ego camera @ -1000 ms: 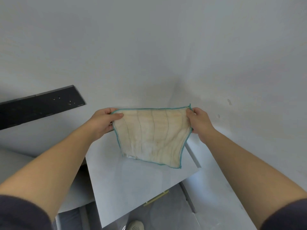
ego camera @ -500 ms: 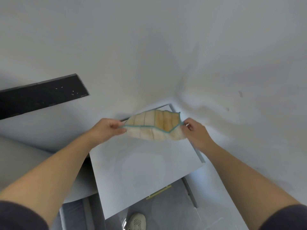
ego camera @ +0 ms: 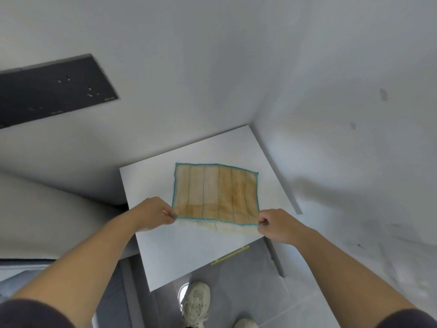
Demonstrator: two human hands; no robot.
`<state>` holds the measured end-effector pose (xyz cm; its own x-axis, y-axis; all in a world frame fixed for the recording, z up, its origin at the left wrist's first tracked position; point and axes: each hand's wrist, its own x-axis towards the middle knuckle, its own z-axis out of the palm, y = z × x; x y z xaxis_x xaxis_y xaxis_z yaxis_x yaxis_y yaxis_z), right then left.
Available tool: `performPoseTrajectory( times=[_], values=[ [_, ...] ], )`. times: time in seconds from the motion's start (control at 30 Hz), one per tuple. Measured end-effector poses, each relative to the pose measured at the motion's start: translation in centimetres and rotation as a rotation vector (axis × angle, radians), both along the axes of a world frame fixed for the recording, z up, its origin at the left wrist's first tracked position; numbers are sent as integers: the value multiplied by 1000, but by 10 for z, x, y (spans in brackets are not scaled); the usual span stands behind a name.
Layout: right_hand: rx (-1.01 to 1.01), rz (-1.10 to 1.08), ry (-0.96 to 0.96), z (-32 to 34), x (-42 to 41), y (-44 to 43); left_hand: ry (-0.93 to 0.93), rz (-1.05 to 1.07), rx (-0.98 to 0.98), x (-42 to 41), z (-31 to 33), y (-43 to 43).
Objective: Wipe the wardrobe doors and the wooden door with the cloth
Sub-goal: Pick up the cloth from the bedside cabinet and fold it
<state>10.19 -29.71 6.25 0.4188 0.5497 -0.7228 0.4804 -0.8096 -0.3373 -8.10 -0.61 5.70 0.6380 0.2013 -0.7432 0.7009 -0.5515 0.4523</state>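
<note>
- Cloth (ego camera: 215, 194): lay spread flat on the pale worktop (ego camera: 189, 256), teal hem showing on all four sides, tan staining heaviest right of centre. Half a second earlier it hung bunched and folded in the air between the hands; a second earlier it was held up open, clear of the surface.
- Near edge lifted slightly, a pale fringe or under-layer showing below the hem; I could not tell which.
- Left hand (ego camera: 153, 215): pinched shut on the near-left corner of the cloth.
- Right hand (ego camera: 276, 227): pinched shut on the near-right corner, fingers curled under.
- Both hands had come lower and nearer the body than before.
- My reading: the cloth was being laid out for folding into a pad; no wiping begun.
- Grey walls (ego camera: 331, 162) met in a corner behind the worktop. I could not make out the wardrobe doors or wooden door.
- Dark panel (ego camera: 52, 91) upper left; pale shoe (ego camera: 196, 301) on the tiled floor (ego camera: 248, 275) below.
</note>
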Motion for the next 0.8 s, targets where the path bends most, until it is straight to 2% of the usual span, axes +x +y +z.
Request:
performPoseTrajectory(
  times=[0.13, 0.23, 0.4, 0.5, 0.6, 0.67, 0.73, 0.8],
  values=[
    [-187, 199, 17, -6, 5, 6, 47, -201, 50, 14, -4, -1],
    [-194, 203, 20, -18, 4, 7, 79, -266, 61, 20, -11, -5],
    [-287, 213, 126, -33, 5, 7, 270, -383, -34, 19, -21, -8],
    [-238, 33, 181, -41, 7, 9, 303, -268, -26, 19, -27, -9],
    [-114, -209, 78, -42, 11, 19, 221, -101, 135, 24, -39, -5],
    [-77, -396, 10, -42, 13, 28, 134, 101, 243, 27, -46, -3],
    [-59, -577, 24, -49, 14, 36, 115, 335, 198, 31, -51, -6],
    [-81, -706, 61, -58, 11, 40, 154, 504, 69, 35, -55, -13]
  ],
)
